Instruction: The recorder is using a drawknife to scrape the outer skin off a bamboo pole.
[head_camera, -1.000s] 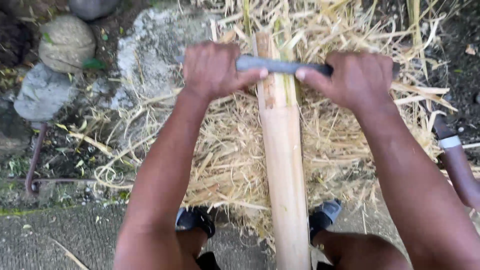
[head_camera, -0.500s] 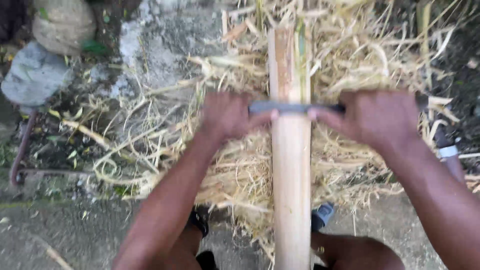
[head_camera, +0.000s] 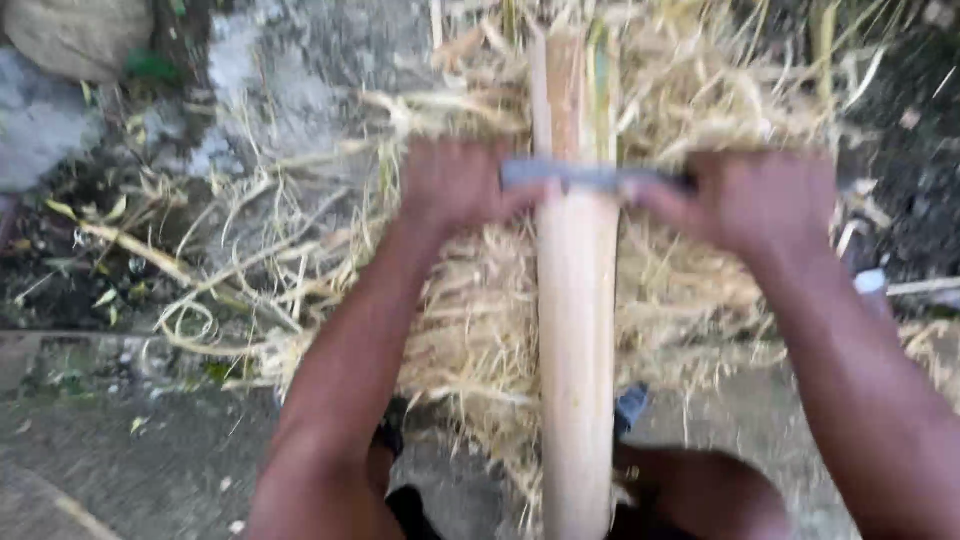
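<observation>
A pale, peeled bamboo pole (head_camera: 577, 330) runs straight away from me over a heap of dry shavings (head_camera: 470, 300). A grey metal blade (head_camera: 590, 178) lies crosswise on the pole. My left hand (head_camera: 455, 190) grips the blade's left end and my right hand (head_camera: 745, 200) grips its dark handle on the right. Beyond the blade the pole still shows green and brown skin (head_camera: 575, 85). The picture is blurred by motion.
Stones (head_camera: 70, 40) and a concrete patch (head_camera: 270, 90) lie at the upper left. A rusty rod (head_camera: 10, 215) sits at the left edge. A second tool with a pale band (head_camera: 872, 283) rests by my right arm. My sandalled feet (head_camera: 630, 405) flank the pole's near end.
Both hands have drawn the blade along the pole towards me. The view has shifted, so the stones now sit nearer the top left corner.
</observation>
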